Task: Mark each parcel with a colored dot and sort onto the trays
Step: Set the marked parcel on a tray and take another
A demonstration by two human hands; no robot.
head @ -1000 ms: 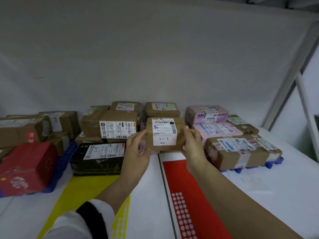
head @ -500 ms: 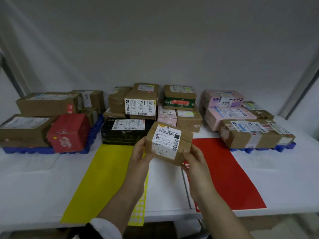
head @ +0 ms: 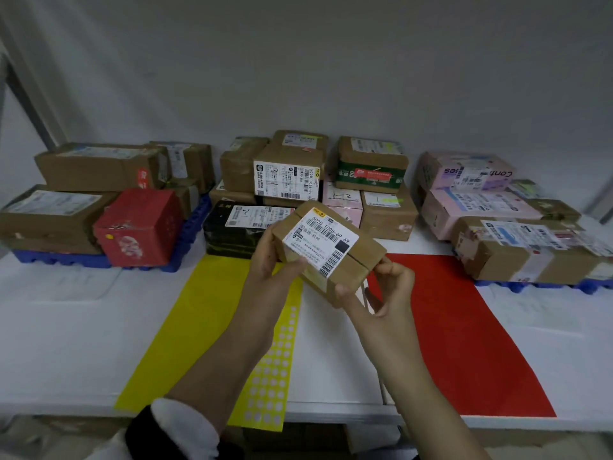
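Parcel (head: 328, 247), brown cardboard, taped, white barcode label uppermost; held tilted in the air over the middle of the table (head: 66, 343), above the gap between the yellow dot sheet (head: 199, 327) and the red sheet (head: 464, 333), touching neither; left hand (head: 272, 260) grips the parcel's left end, fingers curled behind it, thumb laid on the near face beside the label; right hand (head: 388, 287) pinches the parcel's near right corner between thumb and curled fingers; white sleeve (head: 179, 423) with dark cuff on the left forearm at the near edge. Yellow dot sheet lies flat from the near edge toward the far edge, left of centre, with white circles down its right strip; red sheet lies flat right of centre. Left tray (head: 192, 227), blue, at the far left corner, carries stacked brown parcels and a red box (head: 139, 227) at its near right corner; right tray (head: 530, 287), blue, at the far right corner, carries pink parcels (head: 464, 207) and brown ones. Unsorted pile (head: 288, 174) stands at the far edge between the trays: brown, pink and green-banded parcels, with a black parcel (head: 232, 234) at its front left, at the far end of the yellow dot sheet
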